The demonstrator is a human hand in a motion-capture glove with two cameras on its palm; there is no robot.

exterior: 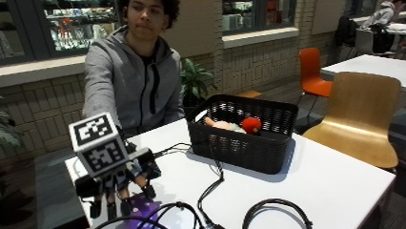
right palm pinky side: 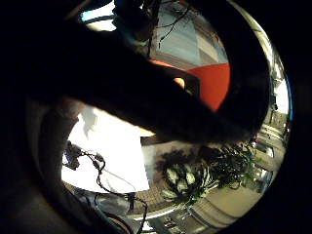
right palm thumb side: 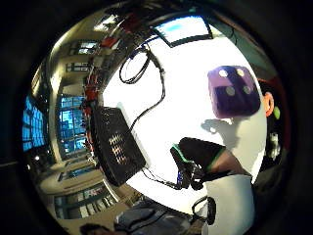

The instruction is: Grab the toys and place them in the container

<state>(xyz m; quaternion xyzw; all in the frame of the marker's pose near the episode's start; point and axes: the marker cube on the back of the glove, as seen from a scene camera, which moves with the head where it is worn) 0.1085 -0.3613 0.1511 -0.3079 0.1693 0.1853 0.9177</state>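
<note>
The outside view faces the person across the white table [exterior: 329,176], close and slightly raised, black basket [exterior: 244,143] at centre, gloved right hand [exterior: 124,188] at 7 o'clock; the thumb side palm view looks down on the same table [right palm thumb side: 195,103]; the little finger side view, mostly blocked by the glove, shares its white top [right palm pinky side: 114,151].

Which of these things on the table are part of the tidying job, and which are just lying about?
Part of the job:
- purple plush die, on the white table below the gloved right hand
- black basket, already holding toys

Just lying about:
- black cables across the table
- wooden chair and orange chair
- potted plant behind the basket
</note>
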